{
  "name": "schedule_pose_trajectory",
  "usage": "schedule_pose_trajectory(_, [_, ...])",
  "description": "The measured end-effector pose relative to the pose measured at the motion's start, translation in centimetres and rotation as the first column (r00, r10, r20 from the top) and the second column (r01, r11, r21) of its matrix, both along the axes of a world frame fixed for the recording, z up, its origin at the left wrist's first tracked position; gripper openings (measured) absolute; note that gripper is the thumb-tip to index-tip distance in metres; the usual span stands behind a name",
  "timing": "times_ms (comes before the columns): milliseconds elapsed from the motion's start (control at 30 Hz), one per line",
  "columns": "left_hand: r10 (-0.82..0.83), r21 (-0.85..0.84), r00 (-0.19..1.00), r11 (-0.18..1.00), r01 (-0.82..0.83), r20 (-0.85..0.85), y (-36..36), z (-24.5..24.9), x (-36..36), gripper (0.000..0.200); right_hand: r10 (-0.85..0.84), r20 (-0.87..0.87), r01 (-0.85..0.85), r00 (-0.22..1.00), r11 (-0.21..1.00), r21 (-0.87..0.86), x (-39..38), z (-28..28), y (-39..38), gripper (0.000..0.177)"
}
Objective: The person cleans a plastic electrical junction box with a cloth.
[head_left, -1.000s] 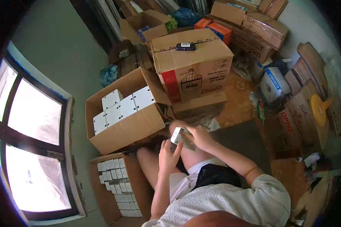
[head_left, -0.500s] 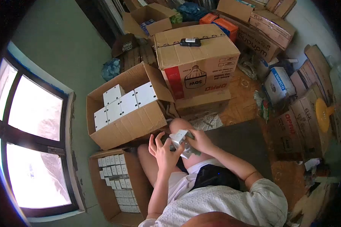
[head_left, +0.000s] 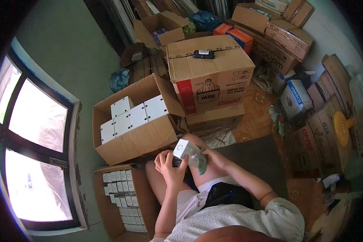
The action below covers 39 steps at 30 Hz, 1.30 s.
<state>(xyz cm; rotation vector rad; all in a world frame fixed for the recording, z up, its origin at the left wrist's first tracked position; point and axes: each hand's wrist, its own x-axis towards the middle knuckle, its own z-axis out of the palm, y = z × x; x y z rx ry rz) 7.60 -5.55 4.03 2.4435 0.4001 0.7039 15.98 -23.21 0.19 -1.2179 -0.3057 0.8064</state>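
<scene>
A small white box with a round mark on its end is between my hands, above my lap. My left hand grips it from the left, its thumb against the side and a dark item beside the fingers. My right hand pinches a clear and greenish piece at the box's right side; what this is I cannot make out. Rows of similar small white boxes fill part of an open carton at the lower left. Larger white boxes stand in the carton above it.
A big closed carton ahead carries a black device. A dark mat lies right of my legs. Flattened cartons and a yellow plastic item are at the far right. A window is on the left.
The small white box has shifted left and its end now faces up. My left fingers have closed in around it, while my right hand has moved slightly right and down.
</scene>
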Motion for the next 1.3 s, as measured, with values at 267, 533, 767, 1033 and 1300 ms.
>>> schedule_pose_trajectory(267, [-0.167,-0.132,0.986,0.978,0.164,-0.014,-1.7,0.7,-1.9,0.046,-0.264,0.172,0.296,0.949,0.936,-0.192,0.2,-2.8,0.4,0.043])
schedule_pose_trajectory(533, [-0.220,-0.302,0.960,0.940,0.161,-0.174,-2.3,1.8,-4.6,0.060,-0.194,0.727,0.480,0.658,0.852,-0.208,-1.0,0.8,1.6,0.039])
schedule_pose_trajectory(767, [-0.202,-0.345,0.968,0.928,0.140,-0.150,-2.8,0.9,-5.2,0.070,-0.193,0.826,0.262,0.529,0.963,0.058,-1.4,3.3,2.7,0.050])
schedule_pose_trajectory(1033, [-0.194,-0.777,0.973,0.590,0.218,0.126,-2.0,0.0,-5.7,0.060,-0.135,0.179,0.108,0.975,0.982,0.155,-0.6,2.1,1.2,0.045])
schedule_pose_trajectory(1300, [-0.317,-0.796,0.934,0.515,0.318,0.167,-2.0,0.0,-5.5,0.065,-0.050,0.384,0.081,0.922,0.995,-0.066,-1.8,0.7,2.2,0.056])
